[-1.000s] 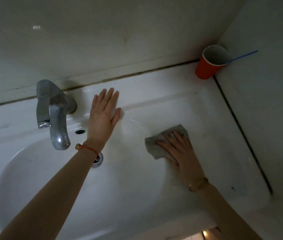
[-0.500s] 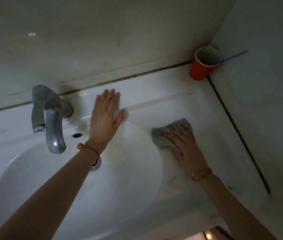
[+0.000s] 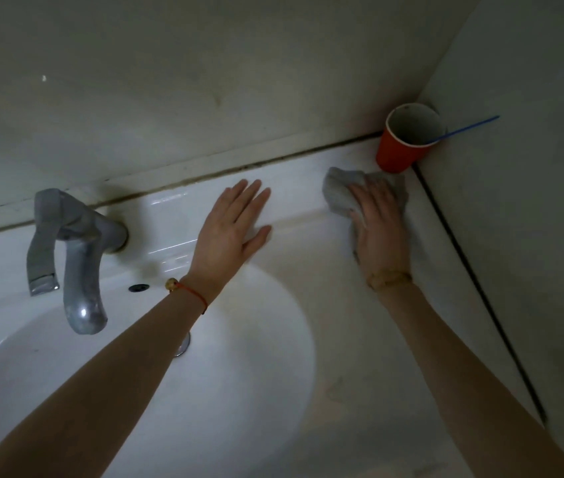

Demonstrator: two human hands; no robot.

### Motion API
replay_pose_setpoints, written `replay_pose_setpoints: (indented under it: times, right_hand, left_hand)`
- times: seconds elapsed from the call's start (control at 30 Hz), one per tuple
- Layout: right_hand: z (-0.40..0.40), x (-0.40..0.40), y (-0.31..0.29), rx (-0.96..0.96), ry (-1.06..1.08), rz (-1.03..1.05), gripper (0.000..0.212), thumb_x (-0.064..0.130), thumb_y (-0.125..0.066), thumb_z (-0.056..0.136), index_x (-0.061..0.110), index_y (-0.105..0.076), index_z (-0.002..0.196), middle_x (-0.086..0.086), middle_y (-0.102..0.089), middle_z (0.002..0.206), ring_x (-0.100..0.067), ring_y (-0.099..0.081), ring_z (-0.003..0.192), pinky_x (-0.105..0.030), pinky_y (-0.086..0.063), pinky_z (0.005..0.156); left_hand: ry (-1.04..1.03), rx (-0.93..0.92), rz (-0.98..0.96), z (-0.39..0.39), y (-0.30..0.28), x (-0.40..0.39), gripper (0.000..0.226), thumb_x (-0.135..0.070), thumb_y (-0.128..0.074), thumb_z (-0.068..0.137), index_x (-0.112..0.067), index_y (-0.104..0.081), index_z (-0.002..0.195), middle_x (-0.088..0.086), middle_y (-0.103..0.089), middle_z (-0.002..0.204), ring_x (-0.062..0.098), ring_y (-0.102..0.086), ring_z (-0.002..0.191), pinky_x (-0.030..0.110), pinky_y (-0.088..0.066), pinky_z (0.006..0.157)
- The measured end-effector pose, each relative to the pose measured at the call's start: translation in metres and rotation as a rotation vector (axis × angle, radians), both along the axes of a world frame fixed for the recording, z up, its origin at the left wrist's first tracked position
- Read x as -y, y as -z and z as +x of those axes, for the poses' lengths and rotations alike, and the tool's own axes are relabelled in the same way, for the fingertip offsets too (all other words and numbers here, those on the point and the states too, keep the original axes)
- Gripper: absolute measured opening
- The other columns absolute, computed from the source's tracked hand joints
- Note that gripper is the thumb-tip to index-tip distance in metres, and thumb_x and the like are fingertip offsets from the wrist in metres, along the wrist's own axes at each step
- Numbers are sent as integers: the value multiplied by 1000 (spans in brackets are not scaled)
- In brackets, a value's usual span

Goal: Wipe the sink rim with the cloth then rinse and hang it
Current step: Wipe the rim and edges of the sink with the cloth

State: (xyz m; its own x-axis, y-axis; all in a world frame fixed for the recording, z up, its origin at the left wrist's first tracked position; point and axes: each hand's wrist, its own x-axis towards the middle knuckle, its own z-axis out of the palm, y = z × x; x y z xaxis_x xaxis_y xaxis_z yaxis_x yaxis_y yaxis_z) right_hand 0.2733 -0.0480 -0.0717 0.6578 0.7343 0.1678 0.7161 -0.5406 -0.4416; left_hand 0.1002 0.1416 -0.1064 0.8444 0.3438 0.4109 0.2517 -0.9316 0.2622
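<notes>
Red cup holds blue stick

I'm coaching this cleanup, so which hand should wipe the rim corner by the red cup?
Right. The right hand already presses the grey cloth beside the red cup; the left hand lies flat, bracing.

The right hand presses a grey cloth flat on the back corner of the white sink rim, just beside an orange cup holding a blue stick. The left hand lies flat on the rim, right of the metal tap.
</notes>
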Motion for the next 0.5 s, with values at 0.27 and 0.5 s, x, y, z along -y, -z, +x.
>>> replay_pose_setpoints:
  times: [0.27,0.5]
  right_hand:
    - [-1,-19,4,-9,-33,12,51,1,-52,88,6,-46,138,-19,-41,146,-35,-31,140,-51,-20,118]
    - [-32,69,13,-88,-99,-143,47,9,-56,91,6,-48,136,-19,-43,144,-36,-33,139,-54,-20,117]
  left_hand:
    - [20,-13,1,0,1,2,53,-33,-57,99,-7,-47,144,12,-45,151,28,-38,143,46,-29,120]
    - [117,-5,5,1,-6,28,51,-31,-48,103,-7,-41,148,12,-36,157,27,-27,149,50,-20,123]
